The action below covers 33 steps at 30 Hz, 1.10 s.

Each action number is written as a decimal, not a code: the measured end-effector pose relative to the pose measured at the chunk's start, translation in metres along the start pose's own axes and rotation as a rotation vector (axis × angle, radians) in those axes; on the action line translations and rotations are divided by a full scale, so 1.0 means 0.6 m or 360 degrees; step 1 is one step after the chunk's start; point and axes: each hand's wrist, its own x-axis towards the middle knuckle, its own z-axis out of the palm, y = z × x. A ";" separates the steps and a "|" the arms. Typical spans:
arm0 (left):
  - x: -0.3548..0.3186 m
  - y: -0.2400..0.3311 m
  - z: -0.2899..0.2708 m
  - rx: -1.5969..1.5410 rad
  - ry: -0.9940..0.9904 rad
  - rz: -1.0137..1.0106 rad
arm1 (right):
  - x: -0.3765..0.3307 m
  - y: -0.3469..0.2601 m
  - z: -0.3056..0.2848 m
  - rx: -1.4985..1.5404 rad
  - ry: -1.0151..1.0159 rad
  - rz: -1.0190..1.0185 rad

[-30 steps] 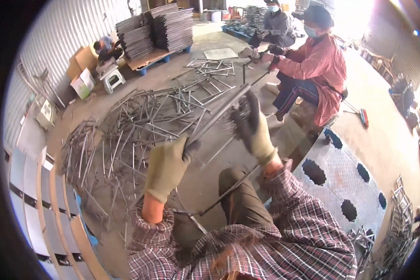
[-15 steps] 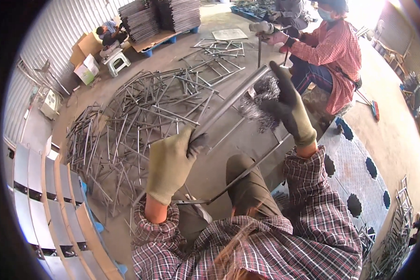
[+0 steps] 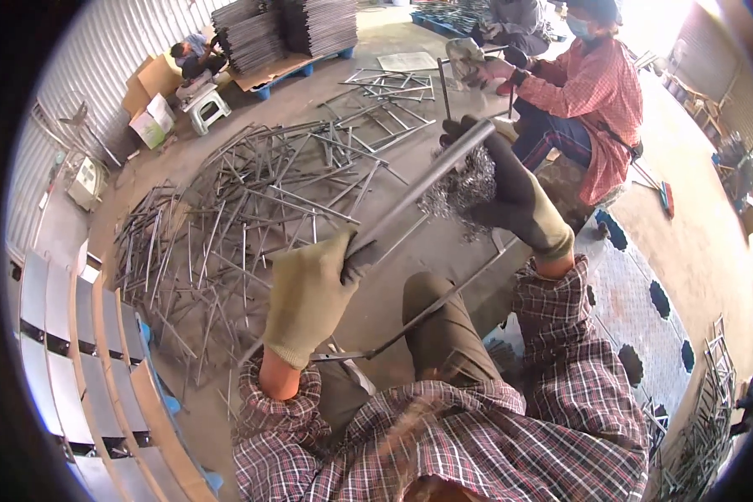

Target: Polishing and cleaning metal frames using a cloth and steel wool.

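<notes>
My left hand [image 3: 309, 289], in a pale glove with dark fingertips, is closed round the near end of a grey metal tube [image 3: 422, 188]. The tube slants up and away to the right. It looks like one side of a metal frame, whose thinner bar [image 3: 443, 303] crosses above my knee. Near the tube's far end, my gloved right hand [image 3: 514, 197] is closed on a shiny tangle of steel wool [image 3: 460, 191], pressed against the tube's side. Its fingertips reach behind the tube and are partly hidden.
A heap of metal frames [image 3: 243, 209] covers the floor ahead and left. A co-worker in a red checked shirt [image 3: 590, 88] handles another frame at the far right. Stacked grey panels [image 3: 92, 326] stand at left; a blue-grey plastic pallet [image 3: 636, 284] lies to my right.
My right hand has shifted slightly with the steel wool, its fingers now curled closer behind the tube's far end. My left hand stays on the tube. The co-worker's hands have moved slightly.
</notes>
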 end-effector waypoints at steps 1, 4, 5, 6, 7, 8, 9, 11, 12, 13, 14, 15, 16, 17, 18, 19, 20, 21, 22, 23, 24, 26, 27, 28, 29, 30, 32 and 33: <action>0.000 -0.001 0.001 0.0005 0.0016 0.0016 | 0.002 0.003 0.003 -0.0362 0.0078 -0.0141; 0.001 -0.004 0.004 0.0015 0.0028 0.0014 | 0.003 0.015 0.019 0.0042 0.0309 -0.0053; 0.000 -0.005 0.005 0.0006 0.0034 -0.0009 | 0.004 0.019 0.025 -0.0162 0.0404 -0.0115; 0.001 -0.005 0.005 0.0023 0.0031 0.0017 | 0.003 0.021 0.031 -0.0208 0.0392 -0.0070; 0.001 -0.006 0.006 0.0026 0.0038 0.0030 | 0.002 0.022 0.034 -0.0251 0.0394 0.0019; 0.002 -0.006 0.006 0.0014 0.0037 0.0032 | 0.001 0.023 0.038 -0.0382 0.0383 0.0160; 0.003 -0.006 0.006 0.0040 0.0016 0.0033 | 0.000 0.021 0.037 -0.0849 0.0290 -0.0032; 0.004 -0.007 0.007 0.0046 0.0005 0.0039 | -0.003 0.017 0.032 -0.0617 0.0185 0.0010; 0.004 -0.007 0.007 0.0049 0.0001 0.0006 | -0.005 0.015 0.028 -0.0489 0.0133 0.0019; 0.004 -0.008 0.007 0.0040 0.0015 0.0006 | -0.005 0.014 0.024 -0.0362 0.0082 0.0033; 0.005 -0.009 0.007 0.0030 0.0024 0.0009 | -0.006 0.014 0.019 -0.0221 0.0029 0.0034; 0.005 -0.009 0.007 0.0054 0.0024 0.0014 | -0.005 0.016 0.014 -0.0176 0.0014 0.0052; 0.006 -0.010 0.008 0.0073 0.0022 0.0014 | -0.005 0.019 0.010 -0.0131 -0.0001 0.0070; 0.005 -0.009 0.008 0.0089 -0.0007 -0.0004 | -0.004 0.023 0.007 -0.0177 0.0022 0.0109; 0.004 -0.009 0.009 0.0066 0.0018 0.0018 | -0.004 0.028 0.006 -0.0195 0.0049 0.0128; 0.005 -0.008 0.009 0.0048 0.0030 0.0031 | -0.003 0.032 0.004 -0.0212 0.0077 0.0148; 0.005 -0.006 0.008 0.0039 0.0049 0.0042 | -0.003 0.036 0.005 -0.0202 0.0111 0.0145; 0.007 -0.004 0.008 0.0039 0.0047 0.0057 | -0.002 0.039 0.004 -0.0228 0.0153 0.0197; 0.008 -0.002 0.008 0.0042 0.0046 0.0068 | -0.002 0.041 0.005 -0.0186 0.0151 0.0115; 0.010 0.000 0.008 0.0034 0.0050 0.0087 | -0.002 0.043 0.006 -0.0182 0.0158 0.0087; 0.012 0.003 0.008 0.0056 0.0050 0.0084 | -0.002 0.044 0.007 -0.0177 0.0166 0.0061; 0.015 0.008 0.007 0.0083 0.0064 0.0097 | 0.000 0.043 0.010 -0.0386 0.0212 -0.0103; 0.016 0.010 0.007 0.0074 0.0051 0.0091 | 0.000 0.042 0.011 -0.0496 0.0212 -0.0182; 0.016 0.012 0.007 0.0065 0.0039 0.0085 | 0.000 0.042 0.013 -0.0469 0.0247 -0.0148; 0.017 0.013 0.007 0.0049 0.0037 0.0079 | 0.000 0.041 0.014 -0.0448 0.0258 -0.0108; 0.017 0.015 0.007 0.0059 0.0040 0.0081 | 0.000 0.041 0.015 -0.0428 0.0268 -0.0071; 0.017 0.017 0.008 0.0062 0.0060 0.0088 | -0.001 0.041 0.017 -0.0381 0.0354 0.0078; 0.018 0.018 0.008 0.0067 0.0050 0.0077 | -0.002 0.042 0.018 -0.0329 0.0408 0.0185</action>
